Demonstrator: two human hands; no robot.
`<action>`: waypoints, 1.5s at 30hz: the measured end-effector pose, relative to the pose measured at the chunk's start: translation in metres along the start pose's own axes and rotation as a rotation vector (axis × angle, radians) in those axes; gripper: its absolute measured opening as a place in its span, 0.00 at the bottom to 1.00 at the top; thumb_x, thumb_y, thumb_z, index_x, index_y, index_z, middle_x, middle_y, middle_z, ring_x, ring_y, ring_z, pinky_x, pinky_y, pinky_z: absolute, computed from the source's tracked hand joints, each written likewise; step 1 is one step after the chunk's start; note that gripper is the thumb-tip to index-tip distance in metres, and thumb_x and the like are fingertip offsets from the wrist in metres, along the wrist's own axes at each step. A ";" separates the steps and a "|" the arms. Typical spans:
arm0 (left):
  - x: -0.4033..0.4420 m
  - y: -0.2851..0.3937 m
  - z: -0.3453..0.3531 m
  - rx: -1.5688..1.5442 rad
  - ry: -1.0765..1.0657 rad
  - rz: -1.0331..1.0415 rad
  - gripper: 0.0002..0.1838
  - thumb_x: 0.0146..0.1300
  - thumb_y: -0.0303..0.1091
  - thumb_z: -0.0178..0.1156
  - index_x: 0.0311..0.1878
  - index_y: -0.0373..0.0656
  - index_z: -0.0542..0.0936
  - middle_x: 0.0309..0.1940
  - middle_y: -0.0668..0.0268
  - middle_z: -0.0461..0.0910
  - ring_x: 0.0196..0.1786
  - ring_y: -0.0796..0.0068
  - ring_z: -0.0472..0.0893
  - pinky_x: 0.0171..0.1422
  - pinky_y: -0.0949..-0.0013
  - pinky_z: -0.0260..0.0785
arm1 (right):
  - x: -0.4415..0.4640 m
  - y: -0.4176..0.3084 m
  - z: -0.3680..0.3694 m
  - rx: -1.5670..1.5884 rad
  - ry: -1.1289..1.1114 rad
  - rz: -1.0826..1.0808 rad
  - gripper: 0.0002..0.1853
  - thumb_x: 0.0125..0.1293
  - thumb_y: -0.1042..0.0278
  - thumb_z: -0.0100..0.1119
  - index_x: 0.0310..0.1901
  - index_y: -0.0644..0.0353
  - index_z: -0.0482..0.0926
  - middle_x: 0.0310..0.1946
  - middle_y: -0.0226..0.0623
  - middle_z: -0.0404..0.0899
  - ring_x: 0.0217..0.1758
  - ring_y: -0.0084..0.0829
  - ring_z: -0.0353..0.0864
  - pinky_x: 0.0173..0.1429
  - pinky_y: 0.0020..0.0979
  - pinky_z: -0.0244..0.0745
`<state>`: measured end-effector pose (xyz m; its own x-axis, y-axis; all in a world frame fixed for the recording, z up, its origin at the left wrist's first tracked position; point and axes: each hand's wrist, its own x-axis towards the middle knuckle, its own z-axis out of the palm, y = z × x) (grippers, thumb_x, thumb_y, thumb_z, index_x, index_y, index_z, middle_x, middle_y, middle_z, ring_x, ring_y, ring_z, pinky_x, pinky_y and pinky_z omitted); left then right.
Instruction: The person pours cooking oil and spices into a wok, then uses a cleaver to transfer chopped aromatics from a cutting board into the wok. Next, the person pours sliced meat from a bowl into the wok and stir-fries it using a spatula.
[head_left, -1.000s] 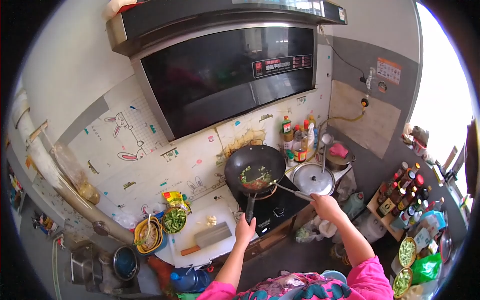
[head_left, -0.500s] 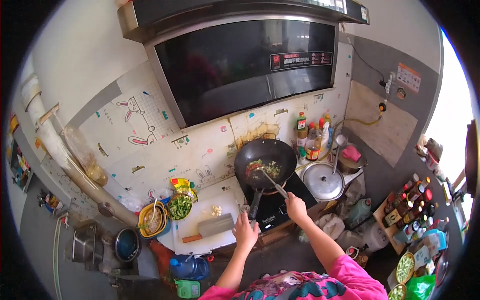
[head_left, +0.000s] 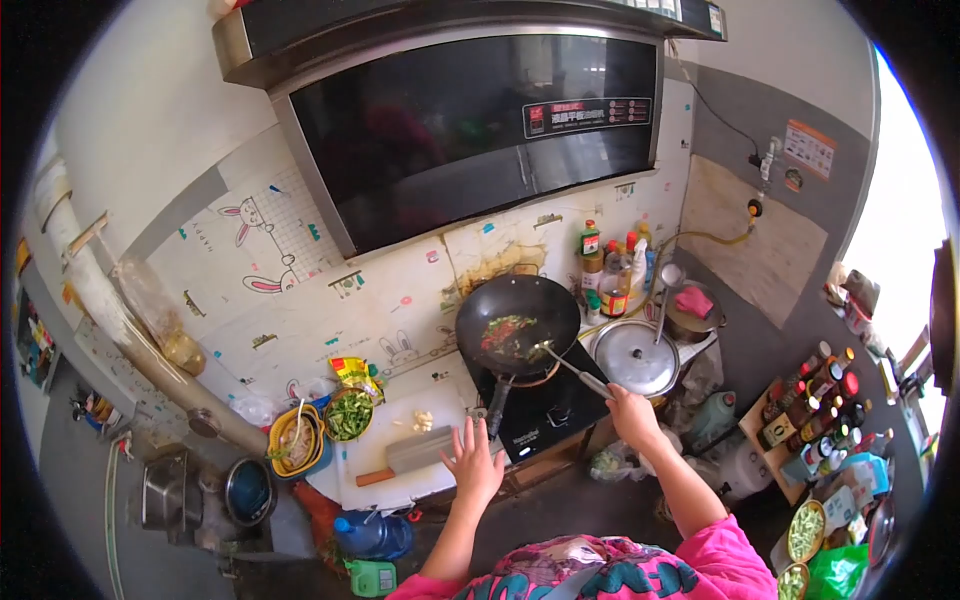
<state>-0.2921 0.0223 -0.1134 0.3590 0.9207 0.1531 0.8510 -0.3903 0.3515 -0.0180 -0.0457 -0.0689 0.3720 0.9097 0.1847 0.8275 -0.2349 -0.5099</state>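
Hanging right by the wok handle point(head_left: 500, 402), L hand point(head_left: 475, 465) has its grip spread wide w/ nothing in it; can't tell if it's touching. Just L of it, 1 cleaver point(head_left: 418, 450), flat on 1 white board point(head_left: 385, 425); a few pale bits point(head_left: 423, 420) behind, too small to count. R hand point(head_left: 632, 415): grip curled snug round 1 long utensil point(head_left: 590, 380), tip down in wok point(head_left: 545, 298). Wok (qty 1): blk, round, deep, on blk hob point(head_left: 545, 415), handle pointing twd the hands. Food point(head_left: 508, 335) inside = chopped red & green bits, too many to count. L of board, 1 heap of cut greens point(head_left: 348, 414); R of wok, 1 silver lid point(head_left: 620, 370). Further back, 1 pot point(head_left: 688, 325) w/ 1 pink cloth point(head_left: 694, 301).
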 end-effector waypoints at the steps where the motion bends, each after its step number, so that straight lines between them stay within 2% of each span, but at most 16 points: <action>1: 0.000 0.001 -0.003 -0.002 0.002 0.004 0.37 0.57 0.45 0.57 0.68 0.50 0.55 0.69 0.60 0.48 0.71 0.51 0.45 0.63 0.29 0.38 | -0.003 0.001 -0.008 -0.002 0.004 0.001 0.16 0.59 0.66 0.53 0.48 0.62 0.72 0.29 0.53 0.78 0.35 0.52 0.77 0.41 0.45 0.71; 7: -0.014 0.000 -0.020 0.093 0.060 0.101 0.28 0.55 0.41 0.58 0.61 0.50 0.67 0.65 0.63 0.58 0.70 0.53 0.48 0.63 0.29 0.36 | -0.014 -0.005 -0.055 -0.096 0.010 -0.133 0.15 0.61 0.67 0.51 0.47 0.65 0.73 0.27 0.52 0.78 0.34 0.51 0.77 0.38 0.45 0.71; 14: -0.027 0.003 -0.036 0.052 0.063 0.089 0.24 0.57 0.41 0.57 0.57 0.48 0.71 0.63 0.63 0.61 0.70 0.54 0.50 0.63 0.28 0.35 | 0.000 -0.016 -0.017 -0.061 -0.086 -0.061 0.16 0.62 0.64 0.50 0.49 0.60 0.71 0.29 0.51 0.78 0.34 0.51 0.77 0.39 0.46 0.72; 17: -0.029 0.011 -0.051 0.040 0.046 0.069 0.24 0.57 0.41 0.57 0.57 0.46 0.71 0.61 0.61 0.65 0.67 0.52 0.55 0.66 0.36 0.43 | 0.012 -0.025 0.008 0.002 -0.081 -0.038 0.17 0.61 0.65 0.51 0.50 0.62 0.72 0.32 0.54 0.78 0.38 0.53 0.76 0.42 0.47 0.70; 19: -0.027 0.015 -0.053 -0.110 0.054 0.167 0.24 0.57 0.40 0.57 0.57 0.41 0.70 0.58 0.56 0.67 0.64 0.50 0.61 0.66 0.47 0.52 | 0.019 -0.025 0.030 0.065 -0.035 -0.062 0.17 0.61 0.66 0.51 0.50 0.62 0.72 0.32 0.55 0.77 0.37 0.53 0.76 0.42 0.47 0.70; 20: -0.022 0.018 -0.048 -0.143 0.077 0.245 0.25 0.58 0.39 0.57 0.57 0.37 0.69 0.57 0.52 0.68 0.60 0.48 0.66 0.65 0.56 0.57 | 0.024 -0.025 0.039 0.123 0.017 -0.083 0.17 0.60 0.66 0.51 0.50 0.62 0.72 0.32 0.55 0.77 0.37 0.53 0.76 0.42 0.47 0.71; 21: -0.016 0.025 -0.039 -0.242 0.134 0.322 0.24 0.57 0.37 0.56 0.55 0.35 0.69 0.53 0.48 0.70 0.55 0.49 0.70 0.59 0.57 0.63 | 0.028 -0.028 0.045 0.123 0.013 -0.089 0.17 0.60 0.66 0.51 0.50 0.62 0.72 0.32 0.55 0.77 0.37 0.53 0.76 0.42 0.47 0.71; 23: 0.000 0.045 -0.026 -0.497 -0.119 0.297 0.26 0.66 0.41 0.48 0.63 0.35 0.61 0.61 0.48 0.63 0.64 0.53 0.62 0.68 0.59 0.54 | 0.035 -0.036 0.053 0.160 0.098 -0.098 0.17 0.60 0.68 0.51 0.50 0.63 0.72 0.32 0.56 0.77 0.37 0.54 0.76 0.41 0.46 0.71; 25: 0.017 0.070 -0.017 -0.580 -0.217 0.260 0.30 0.69 0.46 0.41 0.67 0.35 0.53 0.64 0.47 0.57 0.67 0.55 0.58 0.69 0.63 0.50 | 0.047 -0.045 0.061 0.153 0.097 -0.087 0.17 0.60 0.67 0.50 0.50 0.64 0.71 0.32 0.55 0.77 0.37 0.53 0.77 0.41 0.46 0.71; 27: 0.039 0.089 0.015 -0.885 -0.154 0.181 0.32 0.67 0.46 0.43 0.64 0.29 0.54 0.58 0.40 0.63 0.61 0.46 0.64 0.64 0.60 0.58 | 0.064 -0.044 0.084 0.133 0.097 -0.078 0.17 0.61 0.70 0.49 0.51 0.68 0.69 0.30 0.53 0.78 0.34 0.51 0.78 0.38 0.44 0.73; 28: 0.050 0.094 0.032 -0.956 -0.174 0.129 0.35 0.68 0.51 0.38 0.66 0.29 0.50 0.61 0.39 0.59 0.64 0.47 0.60 0.67 0.61 0.54 | 0.068 -0.046 0.088 0.176 0.055 -0.058 0.17 0.61 0.70 0.50 0.51 0.68 0.68 0.30 0.53 0.78 0.35 0.50 0.78 0.38 0.43 0.72; 32: 0.068 0.096 0.072 -1.008 -0.065 0.226 0.37 0.68 0.54 0.36 0.66 0.30 0.48 0.66 0.41 0.51 0.68 0.50 0.55 0.69 0.63 0.50 | 0.069 -0.041 0.098 0.174 0.038 -0.071 0.15 0.60 0.68 0.50 0.48 0.66 0.68 0.29 0.52 0.77 0.34 0.50 0.78 0.36 0.44 0.73; 38: 0.043 0.113 0.051 -1.227 -0.231 0.201 0.33 0.69 0.49 0.35 0.66 0.29 0.49 0.67 0.45 0.50 0.71 0.58 0.51 0.72 0.66 0.43 | 0.033 -0.043 0.048 0.067 -0.044 -0.109 0.15 0.59 0.66 0.51 0.47 0.63 0.70 0.28 0.51 0.78 0.34 0.50 0.78 0.37 0.45 0.72; 42: 0.029 0.131 0.044 -1.331 -0.338 0.256 0.33 0.70 0.46 0.36 0.67 0.28 0.45 0.69 0.45 0.43 0.72 0.58 0.42 0.73 0.65 0.35 | 0.020 -0.027 0.027 0.080 -0.013 -0.160 0.16 0.58 0.67 0.52 0.47 0.64 0.72 0.29 0.54 0.77 0.36 0.53 0.76 0.39 0.46 0.71; 43: 0.029 0.132 0.045 -1.333 -0.427 0.320 0.34 0.71 0.45 0.35 0.68 0.32 0.38 0.71 0.53 0.35 0.73 0.67 0.37 0.73 0.68 0.31 | 0.015 -0.027 0.017 0.099 0.001 -0.169 0.16 0.58 0.67 0.51 0.47 0.64 0.72 0.29 0.55 0.77 0.36 0.53 0.76 0.39 0.46 0.70; 45: 0.018 0.143 0.039 -1.350 -0.442 0.353 0.33 0.71 0.45 0.36 0.68 0.32 0.38 0.71 0.54 0.36 0.73 0.67 0.37 0.73 0.68 0.31 | 0.008 -0.021 0.000 0.101 0.025 -0.171 0.16 0.58 0.68 0.51 0.47 0.64 0.73 0.30 0.54 0.78 0.37 0.52 0.77 0.41 0.45 0.71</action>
<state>-0.1490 -0.0165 -0.0969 0.7657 0.6076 0.2108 -0.2132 -0.0694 0.9745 -0.0322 -0.0334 -0.0565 0.2405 0.9244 0.2961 0.8336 -0.0404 -0.5509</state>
